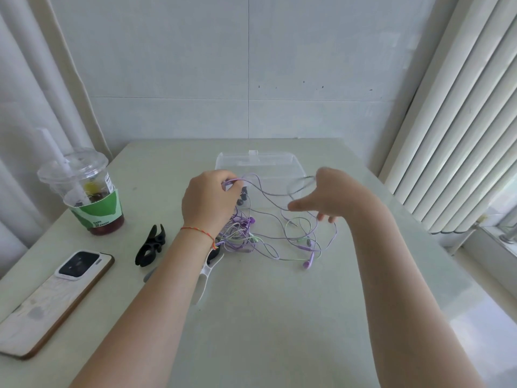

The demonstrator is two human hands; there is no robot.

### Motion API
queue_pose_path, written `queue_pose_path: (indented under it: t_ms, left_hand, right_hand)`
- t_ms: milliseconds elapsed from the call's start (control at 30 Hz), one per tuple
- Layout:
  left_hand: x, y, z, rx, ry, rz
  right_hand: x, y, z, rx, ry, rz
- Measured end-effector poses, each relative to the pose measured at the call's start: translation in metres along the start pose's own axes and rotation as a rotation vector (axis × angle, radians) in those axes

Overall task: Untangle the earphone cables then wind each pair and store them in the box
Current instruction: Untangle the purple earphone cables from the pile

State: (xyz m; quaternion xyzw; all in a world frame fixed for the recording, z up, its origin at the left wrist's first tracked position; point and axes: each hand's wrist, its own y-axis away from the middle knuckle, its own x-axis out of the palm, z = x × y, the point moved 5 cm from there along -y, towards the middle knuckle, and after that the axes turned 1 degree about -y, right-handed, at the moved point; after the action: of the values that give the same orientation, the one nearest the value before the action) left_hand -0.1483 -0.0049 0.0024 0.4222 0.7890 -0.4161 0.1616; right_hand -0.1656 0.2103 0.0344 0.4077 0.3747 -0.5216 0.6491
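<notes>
Lying at the table's [279,317] left edge, a phone [53,299] sits before an iced drink [86,191] whose green sleeve reads "DARE TO BE FRESH." Beside black clips [151,246], the left hand [208,201] pinches a purple cable above the tangled earphones [268,236]; the right hand [333,196] hooks a grey strand, lower fingers loose. A clear box [261,166] sits just behind.

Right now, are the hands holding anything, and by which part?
Both hold the tangled purple and green earphone cables. The left hand pinches a purple strand near its top; the right hand lifts a looped strand on its fingers.
</notes>
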Motion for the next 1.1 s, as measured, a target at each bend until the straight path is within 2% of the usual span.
queue_pose_path:
  t_ms: [133,200,300,400,500,567,667,767,867,1000,1100]
  left_hand:
    - [0.008,0.002,0.002,-0.024,-0.117,0.1]
    - [0.015,0.004,0.002,-0.006,-0.132,0.187]
    - [0.018,0.008,-0.012,0.047,0.045,0.29]
    - [0.018,0.009,-0.023,0.03,0.209,0.34]
    - [0.022,0.01,-0.02,-0.059,0.319,0.431]
    - [0.024,0.011,-0.016,-0.06,0.291,0.478]
    - [0.027,0.011,-0.008,-0.057,0.252,0.469]
    - [0.029,0.01,0.0,-0.091,0.287,0.429]
    - [0.032,0.01,0.006,-0.084,0.208,0.441]
    - [0.036,0.014,0.021,-0.123,0.065,0.461]
    - [0.037,0.014,0.025,-0.118,0.001,0.442]
  right_hand:
    - [-0.026,0.008,0.014,-0.185,-0.141,-0.438]
    - [-0.028,0.009,0.022,-0.369,-0.197,-0.519]
    - [-0.007,0.008,0.039,-0.552,-0.148,-0.319]
    - [0.022,0.004,0.049,-0.544,-0.077,-0.055]
    - [0.028,-0.003,0.045,-0.422,-0.103,-0.016]
    - [0.027,-0.005,0.043,-0.354,-0.034,-0.003]
    - [0.03,-0.005,0.039,-0.297,-0.064,0.099]
    - [0.031,-0.003,0.038,-0.34,-0.1,0.134]
    - [0.024,-0.009,0.039,-0.402,-0.205,-0.029]
    - [0.001,-0.016,0.028,-0.358,-0.76,-0.409]
    - [-0.011,-0.013,0.015,-0.32,-0.909,-0.595]
